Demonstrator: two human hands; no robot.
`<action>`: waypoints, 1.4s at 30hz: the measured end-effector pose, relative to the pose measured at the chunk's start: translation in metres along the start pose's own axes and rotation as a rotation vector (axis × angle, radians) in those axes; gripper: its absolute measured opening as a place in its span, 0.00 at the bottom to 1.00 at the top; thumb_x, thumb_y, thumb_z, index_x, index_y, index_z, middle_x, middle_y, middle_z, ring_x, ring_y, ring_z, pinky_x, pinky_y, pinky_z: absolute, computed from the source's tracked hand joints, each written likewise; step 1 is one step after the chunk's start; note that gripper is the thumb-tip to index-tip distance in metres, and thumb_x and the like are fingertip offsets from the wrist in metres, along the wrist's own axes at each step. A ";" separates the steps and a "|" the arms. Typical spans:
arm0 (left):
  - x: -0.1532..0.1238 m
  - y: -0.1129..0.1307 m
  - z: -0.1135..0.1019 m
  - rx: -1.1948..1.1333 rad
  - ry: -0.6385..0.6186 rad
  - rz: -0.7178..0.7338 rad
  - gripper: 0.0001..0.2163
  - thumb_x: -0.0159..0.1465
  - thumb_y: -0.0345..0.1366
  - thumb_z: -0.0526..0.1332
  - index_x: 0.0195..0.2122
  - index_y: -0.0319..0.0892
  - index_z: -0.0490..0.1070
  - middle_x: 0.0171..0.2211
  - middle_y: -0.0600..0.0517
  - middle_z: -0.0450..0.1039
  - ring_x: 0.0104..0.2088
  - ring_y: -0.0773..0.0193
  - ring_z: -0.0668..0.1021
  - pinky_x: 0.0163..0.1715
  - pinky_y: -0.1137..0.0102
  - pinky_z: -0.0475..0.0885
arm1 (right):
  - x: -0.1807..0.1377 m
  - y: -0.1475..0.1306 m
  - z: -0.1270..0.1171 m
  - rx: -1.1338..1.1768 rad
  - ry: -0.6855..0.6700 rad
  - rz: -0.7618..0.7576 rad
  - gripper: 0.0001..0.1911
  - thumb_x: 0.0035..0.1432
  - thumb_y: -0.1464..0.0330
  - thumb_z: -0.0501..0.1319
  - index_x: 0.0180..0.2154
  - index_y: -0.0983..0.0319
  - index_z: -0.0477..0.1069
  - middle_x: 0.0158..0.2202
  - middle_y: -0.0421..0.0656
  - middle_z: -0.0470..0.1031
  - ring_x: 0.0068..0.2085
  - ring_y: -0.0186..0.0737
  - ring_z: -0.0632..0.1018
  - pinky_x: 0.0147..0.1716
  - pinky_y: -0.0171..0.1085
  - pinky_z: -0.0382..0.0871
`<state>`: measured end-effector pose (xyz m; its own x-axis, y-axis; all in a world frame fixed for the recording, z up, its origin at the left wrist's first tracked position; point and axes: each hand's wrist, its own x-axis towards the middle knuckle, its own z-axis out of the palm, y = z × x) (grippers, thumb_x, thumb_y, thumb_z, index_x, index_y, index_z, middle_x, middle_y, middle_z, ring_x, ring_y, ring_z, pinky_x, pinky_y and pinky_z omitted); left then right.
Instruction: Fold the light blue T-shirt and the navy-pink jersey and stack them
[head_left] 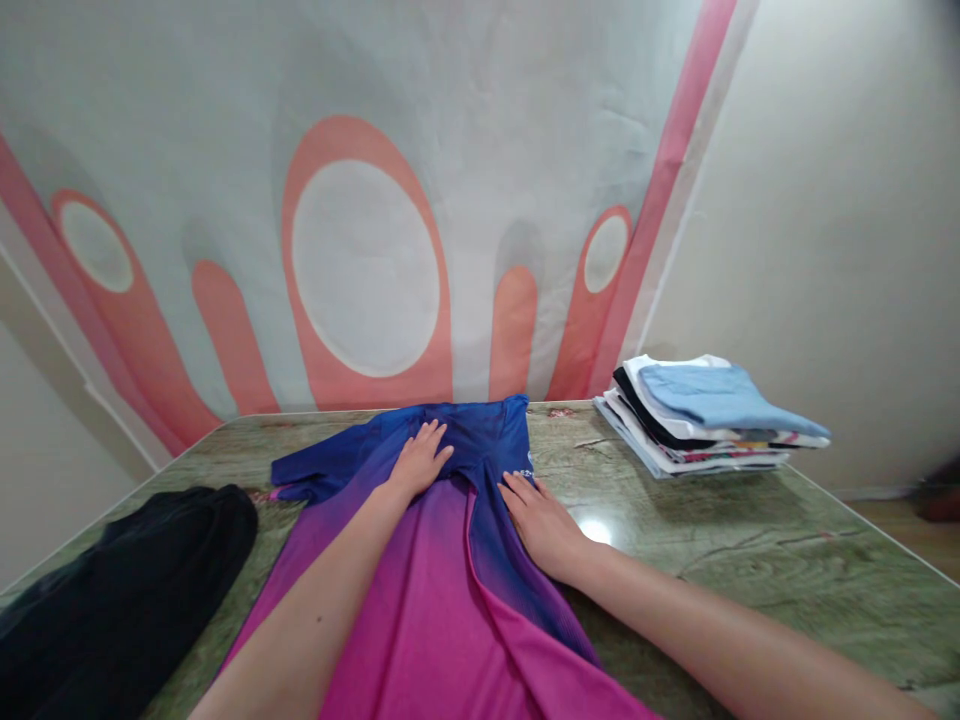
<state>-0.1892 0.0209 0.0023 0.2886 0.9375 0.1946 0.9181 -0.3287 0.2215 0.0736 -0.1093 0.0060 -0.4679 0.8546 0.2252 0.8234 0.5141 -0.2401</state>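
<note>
2 bare forearms reach up from the near edge over a jersey (435, 610) that lies flat on the desk (750, 560), pink at the near end and fading to blue farther up. The left hand (420, 462) rests palm down on the blue part, fingers loosely spread, gripping nothing. The right hand (544, 525) is flat and open too, w/ fingertips at the jersey's right edge beside a small white logo. A raised fold runs lengthwise btwn the 2 hands. Smoothing this well prob. means light, even pressure w/ whole palms, stroking outward from the fold toward the edges w/o pinching, as thin slick fabric tends to bunch. 1 black garment (135, 590) sits crumpled at the left, near the jersey's sleeve; can't tell if they touch. 1 stack of folded clothes (705, 415) sits at the far right, well apart. Behind the desk hangs a wall banner (360, 260) w/ orange-pink ovals.
</note>
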 end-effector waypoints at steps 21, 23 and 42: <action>-0.123 -0.086 -0.072 0.378 0.062 -0.265 0.19 0.67 0.33 0.47 0.57 0.44 0.64 0.41 0.45 0.71 0.43 0.56 0.76 0.46 0.65 0.69 | -0.004 0.017 -0.020 -0.023 0.047 0.316 0.15 0.58 0.77 0.52 0.45 0.62 0.70 0.41 0.45 0.77 0.45 0.42 0.75 0.47 0.36 0.61; -0.113 -0.075 -0.064 0.409 0.110 -0.245 0.18 0.67 0.31 0.46 0.56 0.45 0.65 0.41 0.45 0.70 0.43 0.56 0.75 0.46 0.65 0.68 | 0.001 0.021 -0.021 -0.077 0.025 0.326 0.16 0.59 0.78 0.51 0.45 0.63 0.70 0.42 0.47 0.76 0.46 0.42 0.74 0.48 0.36 0.61; -0.088 -0.079 -0.070 0.269 0.076 -0.582 0.26 0.59 0.54 0.54 0.49 0.39 0.65 0.47 0.38 0.70 0.47 0.45 0.74 0.40 0.59 0.71 | 0.068 0.071 -0.017 -0.090 -0.029 0.532 0.18 0.60 0.53 0.55 0.41 0.59 0.74 0.43 0.46 0.78 0.45 0.43 0.77 0.39 0.34 0.66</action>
<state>-0.3062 -0.0437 0.0349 -0.2877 0.9399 0.1840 0.9577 0.2802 0.0656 0.1057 -0.0161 0.0203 0.0138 0.9976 0.0682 0.9728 0.0024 -0.2318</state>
